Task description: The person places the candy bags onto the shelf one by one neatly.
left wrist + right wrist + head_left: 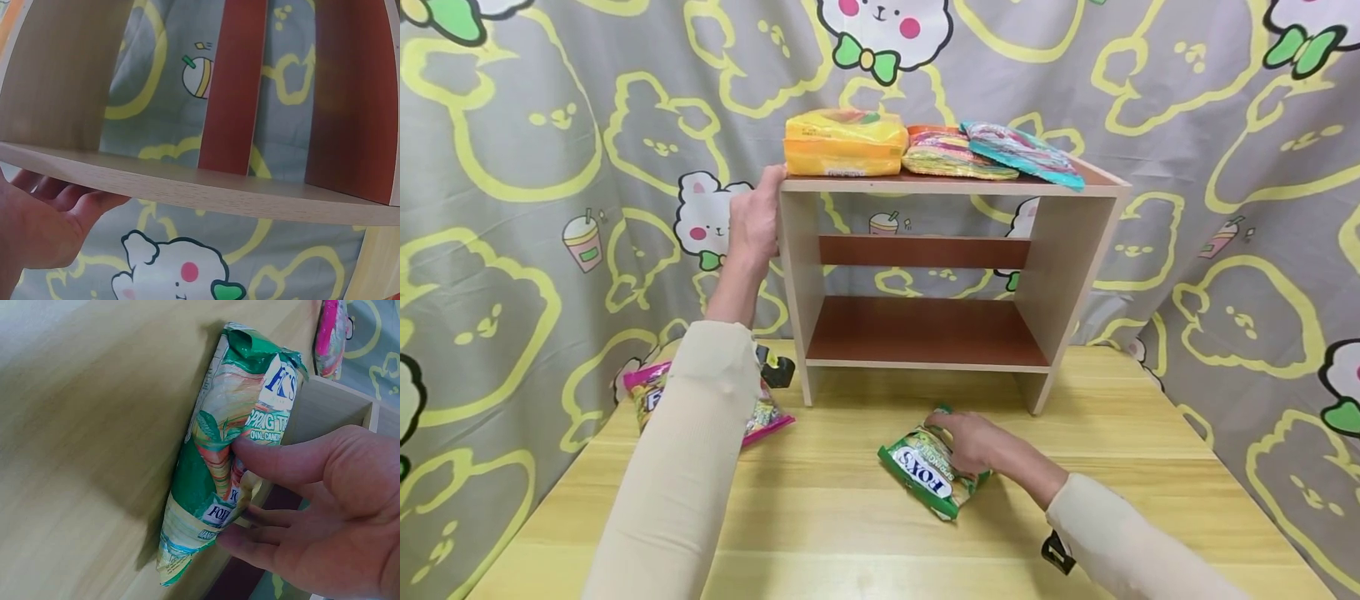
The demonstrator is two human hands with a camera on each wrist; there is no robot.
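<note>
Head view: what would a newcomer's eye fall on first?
Probably the wood-toned shelf at the centre, with a bright yellow package at the left of its top. Next, the green FOX'S bag, low in front of it, held by the right hand, while the left hand touches the shelf's upper left side. Behind everything hangs a grey curtain covered in yellow-outlined cartoon animals.

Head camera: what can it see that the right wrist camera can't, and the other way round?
Only the head view shows the left hand touching the shelf unit, and the yellow packet, multicolored packet and teal packet on top.

Only the right wrist view clearly shows the words OVAL CANDY and a smaller FOX'S logo.

Both show the right hand holding the green FOX'S candy bag, plus the pink-edged bag, tabletop, curtain and shelf unit.
</note>
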